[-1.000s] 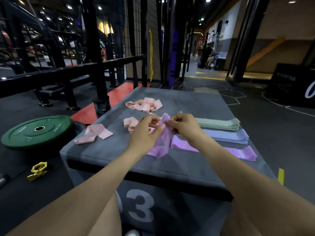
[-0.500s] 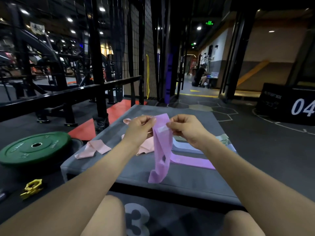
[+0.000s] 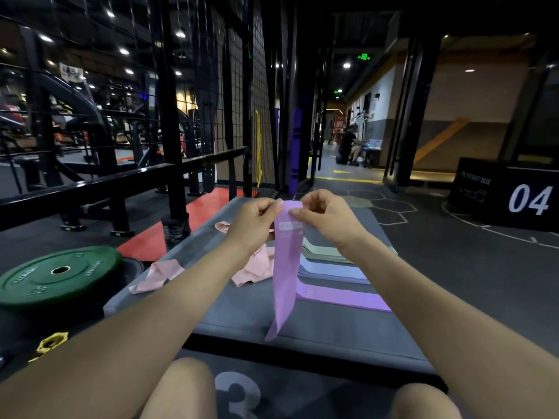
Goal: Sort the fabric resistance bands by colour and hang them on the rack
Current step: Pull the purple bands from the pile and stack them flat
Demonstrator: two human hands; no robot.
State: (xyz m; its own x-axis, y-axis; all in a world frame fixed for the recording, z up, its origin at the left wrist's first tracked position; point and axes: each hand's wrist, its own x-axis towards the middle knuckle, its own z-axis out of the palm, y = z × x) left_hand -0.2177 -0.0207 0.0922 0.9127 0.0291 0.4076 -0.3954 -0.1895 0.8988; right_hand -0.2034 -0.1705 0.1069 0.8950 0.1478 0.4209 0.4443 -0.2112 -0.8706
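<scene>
Both forearms reach forward and angle inward, so the hands meet at chest height. The left hand (image 3: 255, 220) and right hand (image 3: 328, 216) are raised side by side, fingers curled and thumbs pinching inward, knuckles outward.

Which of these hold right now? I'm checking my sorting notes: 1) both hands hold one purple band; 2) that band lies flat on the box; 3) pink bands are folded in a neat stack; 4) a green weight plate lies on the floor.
1) Both the left hand and right hand pinch the held purple band: true.
2) It lies flat: false; it hangs from the hands above the grey plyo box.
3) Neatly stacked: false; the pink bands lie crumpled and scattered.
4) The green weight plate lies on the floor: true.
</scene>
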